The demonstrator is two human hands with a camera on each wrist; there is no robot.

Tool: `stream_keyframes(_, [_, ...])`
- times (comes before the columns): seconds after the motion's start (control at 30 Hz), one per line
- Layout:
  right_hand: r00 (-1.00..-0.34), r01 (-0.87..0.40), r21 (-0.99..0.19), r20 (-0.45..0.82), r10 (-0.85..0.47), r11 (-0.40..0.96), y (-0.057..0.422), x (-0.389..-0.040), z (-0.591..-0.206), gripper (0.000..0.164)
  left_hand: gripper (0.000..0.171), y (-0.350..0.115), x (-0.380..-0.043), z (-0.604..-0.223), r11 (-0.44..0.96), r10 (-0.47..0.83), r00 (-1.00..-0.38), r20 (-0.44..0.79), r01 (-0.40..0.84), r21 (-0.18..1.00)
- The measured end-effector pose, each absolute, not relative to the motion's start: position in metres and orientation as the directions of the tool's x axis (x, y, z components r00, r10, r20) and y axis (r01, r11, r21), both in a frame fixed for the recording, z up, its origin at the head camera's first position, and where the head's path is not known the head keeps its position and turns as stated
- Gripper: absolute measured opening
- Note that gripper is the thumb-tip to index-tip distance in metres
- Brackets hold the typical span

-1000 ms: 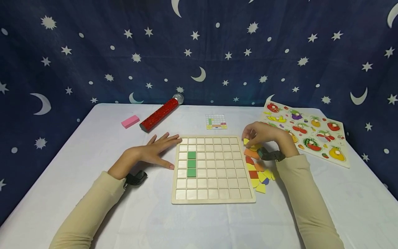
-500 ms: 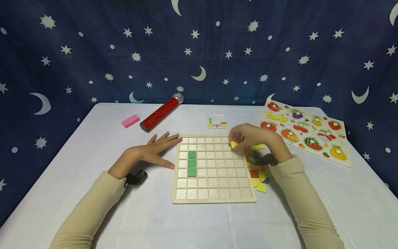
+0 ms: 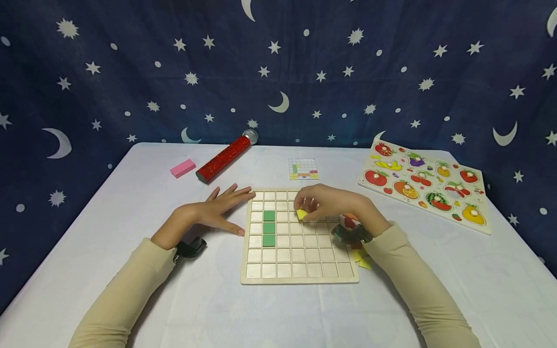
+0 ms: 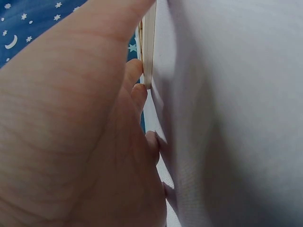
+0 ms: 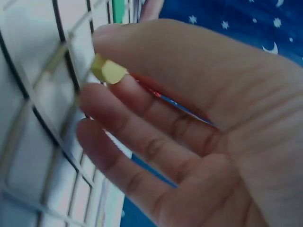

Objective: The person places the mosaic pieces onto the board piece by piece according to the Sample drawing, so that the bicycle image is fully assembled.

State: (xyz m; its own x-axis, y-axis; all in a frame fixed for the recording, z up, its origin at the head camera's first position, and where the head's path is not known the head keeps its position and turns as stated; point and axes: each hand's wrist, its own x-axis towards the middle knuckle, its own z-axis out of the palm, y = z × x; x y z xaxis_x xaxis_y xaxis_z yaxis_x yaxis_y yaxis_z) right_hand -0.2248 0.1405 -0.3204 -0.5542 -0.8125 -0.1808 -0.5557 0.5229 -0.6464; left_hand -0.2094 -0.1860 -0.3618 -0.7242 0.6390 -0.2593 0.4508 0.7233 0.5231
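Right hand [image 3: 326,200]: thumb and index finger closed in a pinch on a yellow tile [image 3: 301,214], the other fingers loosely bent (best seen from the right wrist).
Yellow tile: held over the middle columns of the grid board [image 3: 299,269], towards its far half; whether it touches the surface cannot be told.
Grid board: pale and square, flat on the white cloth [image 3: 196,309].
Green tiles [image 3: 269,227]: three, seated in the second column from the left, one behind another.
Left hand [image 3: 217,210]: fingers spread and extended, grasping nothing; index fingertip and thumb at the board's left edge.
Loose tiles [image 3: 364,262]: beside the board's right edge, partly hidden by the right forearm; yellow and red are visible.
Pattern card [image 3: 303,169]: just beyond the board, printed with a coloured grid.
Fruit puzzle [image 3: 428,186]: far right, lying askew.
Microphone [image 3: 226,158]: red, silver-headed, lying diagonally at far left.
Pink block [image 3: 183,168]: left of the microphone, near it.
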Motion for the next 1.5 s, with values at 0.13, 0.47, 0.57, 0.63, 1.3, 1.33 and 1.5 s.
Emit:
stream_keyframes(0.13, [-0.521, -0.595, -0.655, -0.128, -0.844, 0.466, 0.13, -0.221, -0.326, 0.025, 0.102, -0.186, -0.21, -0.362, 0.727, 0.635, -0.725, -0.266, 0.445, 0.524])
stream_keyframes(0.47, [-0.518, -0.649, -0.619, -0.067, -0.853, 0.443, 0.118, -0.218, -0.338, 0.021, 0.102, -0.185, -0.211, -0.363, 0.727, 0.636, -0.725, -0.265, 0.447, 0.521])
stream_keyframes(0.57, [-0.522, -0.659, -0.614, -0.042, -0.852, 0.435, 0.116, -0.218, -0.34, 0.015, 0.102, -0.185, -0.21, -0.362, 0.728, 0.635, -0.726, -0.264, 0.449, 0.518])
stream_keyframes(0.63, [-0.528, -0.667, -0.607, -0.024, -0.849, 0.432, 0.115, -0.218, -0.342, 0.011, 0.101, -0.186, -0.21, -0.362, 0.729, 0.635, -0.727, -0.263, 0.451, 0.514])
stream_keyframes(1.3, [-0.573, -0.656, -0.607, 0.014, -0.819, 0.449, 0.109, -0.219, -0.346, 0.011, 0.101, -0.186, -0.211, -0.359, 0.735, 0.63, -0.728, -0.272, 0.444, 0.513])
stream_keyframes(1.33, [-0.573, -0.655, -0.608, 0.011, -0.82, 0.449, 0.109, -0.219, -0.346, 0.011, 0.102, -0.186, -0.211, -0.36, 0.733, 0.631, -0.727, -0.27, 0.444, 0.515])
stream_keyframes(1.5, [-0.538, -0.667, -0.619, 0.015, -0.843, 0.415, 0.11, -0.219, -0.348, 0.013, 0.102, -0.186, -0.211, -0.361, 0.731, 0.633, -0.725, -0.271, 0.444, 0.519])
